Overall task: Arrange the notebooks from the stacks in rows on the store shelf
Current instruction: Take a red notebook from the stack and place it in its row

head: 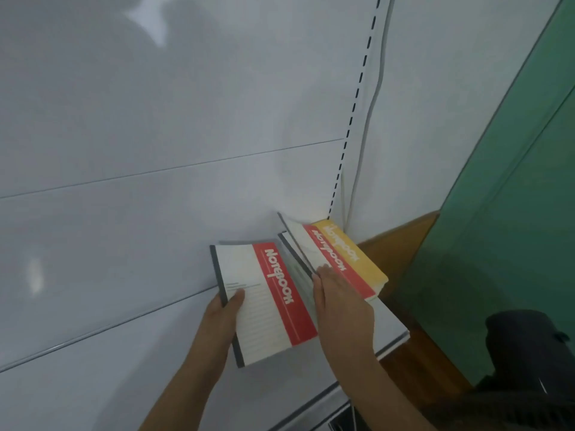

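Notebooks [342,259] lie on white shelf [124,244]; left hand [224,312] grips one [264,303]

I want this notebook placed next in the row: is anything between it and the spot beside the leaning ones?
Only the right hand, resting flat against the leaning notebooks; the held notebook otherwise has open shelf.

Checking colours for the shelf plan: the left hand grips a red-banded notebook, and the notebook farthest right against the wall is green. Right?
Not quite. The left hand does grip the red-banded notebook, but the notebook farthest right is yellow, not green, as the head view shows.
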A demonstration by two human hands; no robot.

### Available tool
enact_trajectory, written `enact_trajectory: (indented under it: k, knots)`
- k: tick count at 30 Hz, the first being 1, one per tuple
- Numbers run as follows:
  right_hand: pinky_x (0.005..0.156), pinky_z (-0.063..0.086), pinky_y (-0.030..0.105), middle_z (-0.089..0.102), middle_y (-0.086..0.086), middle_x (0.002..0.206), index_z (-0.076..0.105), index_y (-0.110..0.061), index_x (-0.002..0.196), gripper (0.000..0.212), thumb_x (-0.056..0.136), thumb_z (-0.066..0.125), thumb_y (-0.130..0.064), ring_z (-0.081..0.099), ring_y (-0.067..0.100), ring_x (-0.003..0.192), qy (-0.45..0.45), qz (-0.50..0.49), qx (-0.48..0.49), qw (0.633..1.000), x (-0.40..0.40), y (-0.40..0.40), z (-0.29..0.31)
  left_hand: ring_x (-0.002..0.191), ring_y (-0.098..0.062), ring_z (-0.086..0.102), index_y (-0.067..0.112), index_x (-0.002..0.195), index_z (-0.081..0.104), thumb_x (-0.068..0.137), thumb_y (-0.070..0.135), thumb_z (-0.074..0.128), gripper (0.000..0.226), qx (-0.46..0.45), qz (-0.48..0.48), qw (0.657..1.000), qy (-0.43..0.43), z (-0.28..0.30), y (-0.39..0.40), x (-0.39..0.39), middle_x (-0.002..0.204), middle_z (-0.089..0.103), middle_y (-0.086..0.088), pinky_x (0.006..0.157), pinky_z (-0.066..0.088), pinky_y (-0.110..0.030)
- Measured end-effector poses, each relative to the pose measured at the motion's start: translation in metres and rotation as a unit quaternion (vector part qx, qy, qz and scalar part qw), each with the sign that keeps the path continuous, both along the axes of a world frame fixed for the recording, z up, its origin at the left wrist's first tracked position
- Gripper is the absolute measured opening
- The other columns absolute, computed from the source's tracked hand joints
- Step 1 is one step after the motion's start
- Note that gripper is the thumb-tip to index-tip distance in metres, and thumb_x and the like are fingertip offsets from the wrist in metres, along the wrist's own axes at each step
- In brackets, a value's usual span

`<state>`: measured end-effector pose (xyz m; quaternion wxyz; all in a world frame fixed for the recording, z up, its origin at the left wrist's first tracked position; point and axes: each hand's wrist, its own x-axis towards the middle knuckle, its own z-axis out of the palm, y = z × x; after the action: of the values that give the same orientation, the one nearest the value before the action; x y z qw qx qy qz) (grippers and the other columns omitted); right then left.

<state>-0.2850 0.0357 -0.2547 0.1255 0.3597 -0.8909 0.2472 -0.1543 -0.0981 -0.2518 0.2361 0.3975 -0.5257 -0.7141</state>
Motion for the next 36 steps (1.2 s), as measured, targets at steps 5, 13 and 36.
enact_trajectory:
  k: [5, 13, 36]
  knots:
    - [0.08, 0.06, 0.028, 0.074, -0.004, 0.111, 0.072, -0.019, 0.115, 0.037, 0.097, 0.053, -0.044, 0.072, 0.011, 0.096, 0.054, 0.151, -0.055, 0.986, 0.048, 0.0, 0.009, 0.092, -0.02, 0.075, 0.023, 0.112, 0.067, 0.098, 0.051, 0.045, 0.039, 0.021, -0.015, 0.997, 0.076, 0.025, 0.02, -0.015, 0.101, 0.078, -0.001, 0.079, 0.056, -0.037]
    - [0.116, 0.028, 0.039, 0.032, -0.011, 0.157, 0.026, -0.035, 0.153, 0.07, 0.094, 0.027, -0.071, 0.034, 0.012, 0.142, -0.169, 0.114, -0.066, 0.977, 0.026, 0.014, 0.019, 0.101, -0.021, 0.072, 0.026, 0.121, 0.059, 0.092, 0.018, 0.066, 0.031, -0.063, 0.03, 0.997, 0.026, 0.026, 0.03, 0.013, 0.111, 0.075, 0.004, 0.088, 0.058, -0.046]
    - [0.077, 0.058, 0.043, 0.074, -0.005, 0.085, 0.059, -0.023, 0.097, 0.025, 0.103, 0.044, -0.041, 0.073, 0.018, 0.077, -0.571, 0.283, -0.158, 0.755, 0.315, -0.081, 0.042, 0.067, -0.025, 0.067, 0.021, 0.12, 0.052, 0.102, 0.025, 0.051, 0.018, -0.141, 0.219, 0.962, -0.083, 0.012, 0.087, 0.369, 0.096, 0.073, -0.004, 0.062, 0.054, -0.037]
